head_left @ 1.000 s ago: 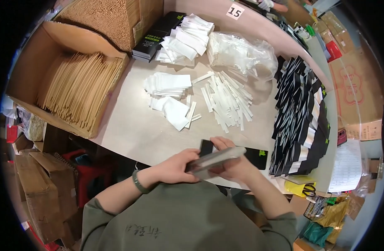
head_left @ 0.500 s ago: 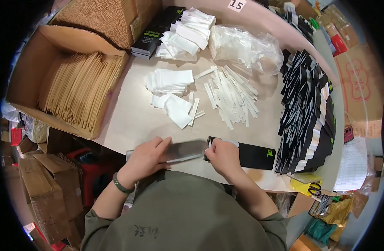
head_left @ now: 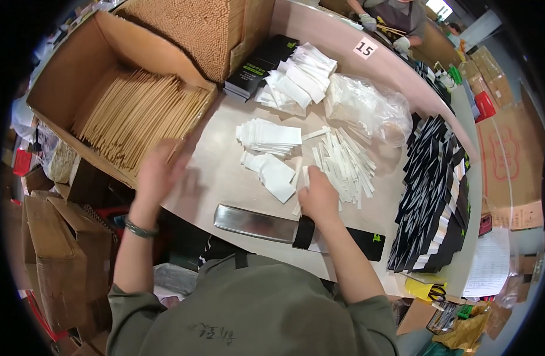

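My left hand (head_left: 158, 173), blurred by motion, is over the near edge of a cardboard box (head_left: 65, 65) filled with thin wooden chopsticks (head_left: 136, 118). Whether its fingers hold any cannot be made out. At the middle of the table my right hand (head_left: 320, 199) is closed, with a narrow white paper strip (head_left: 306, 175) between thumb and finger. Below it lies a shiny metal trough (head_left: 255, 224), its right end at a black paper sleeve (head_left: 365, 242) with a green mark. Loose white strips (head_left: 346, 166) spread just beyond the right hand.
White folded packets (head_left: 266, 137) lie mid-table, with more white packets (head_left: 302, 77) and black sleeves (head_left: 263, 62) behind. A clear plastic bag (head_left: 367, 107) stands beside them. Overlapping black sleeves (head_left: 429, 196) line the right. Across the partition, a person's gloved hands (head_left: 401, 44) hold thin sticks.
My left hand has left the metal trough and swung up and left to the chopstick box. The right hand has moved from the sleeve's end up to the white strips. The view has shifted.
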Tool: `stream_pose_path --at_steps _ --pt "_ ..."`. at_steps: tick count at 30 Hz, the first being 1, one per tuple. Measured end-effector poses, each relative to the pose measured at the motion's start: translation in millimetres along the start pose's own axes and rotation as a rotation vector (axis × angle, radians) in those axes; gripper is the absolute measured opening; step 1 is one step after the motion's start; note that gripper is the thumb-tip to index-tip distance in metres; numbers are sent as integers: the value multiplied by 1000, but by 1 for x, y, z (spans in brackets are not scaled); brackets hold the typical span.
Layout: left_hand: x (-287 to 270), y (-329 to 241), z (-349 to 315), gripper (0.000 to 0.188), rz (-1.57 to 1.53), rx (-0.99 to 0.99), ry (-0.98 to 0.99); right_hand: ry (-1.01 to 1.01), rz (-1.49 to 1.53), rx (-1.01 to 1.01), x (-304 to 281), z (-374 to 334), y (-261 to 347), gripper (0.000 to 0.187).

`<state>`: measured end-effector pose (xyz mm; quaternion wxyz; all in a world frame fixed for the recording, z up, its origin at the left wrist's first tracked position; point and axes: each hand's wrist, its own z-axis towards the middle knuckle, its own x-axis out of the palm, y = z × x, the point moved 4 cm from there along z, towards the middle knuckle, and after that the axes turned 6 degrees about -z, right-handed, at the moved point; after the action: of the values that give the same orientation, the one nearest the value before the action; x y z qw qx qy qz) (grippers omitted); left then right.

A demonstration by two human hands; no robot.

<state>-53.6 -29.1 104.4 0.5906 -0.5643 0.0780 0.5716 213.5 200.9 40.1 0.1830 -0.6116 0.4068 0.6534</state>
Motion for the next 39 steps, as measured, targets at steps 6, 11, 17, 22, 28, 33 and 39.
stream_pose_path --at_steps 6,11,17,22,28,33,39 --pt "-22 97 1 28 338 -269 75 -154 178 72 -16 -8 -20 27" --pt "-14 86 4 21 416 -232 156 -234 364 -322 -9 -20 24 12" --pt "-12 83 5 11 427 -241 148 -320 38 -501 5 -29 52 8" --pt "-25 91 5 9 415 -175 -24 269 265 -723 -14 -53 47 10" --pt "-18 21 -26 14 -373 -278 -430 89 290 -639 -1 -73 41 11" --pt "53 -32 -61 13 -839 -268 450 -26 353 -459 -1 -88 39 17" --pt "41 -28 -58 6 -675 -486 691 41 193 -564 -27 -104 -7 33"
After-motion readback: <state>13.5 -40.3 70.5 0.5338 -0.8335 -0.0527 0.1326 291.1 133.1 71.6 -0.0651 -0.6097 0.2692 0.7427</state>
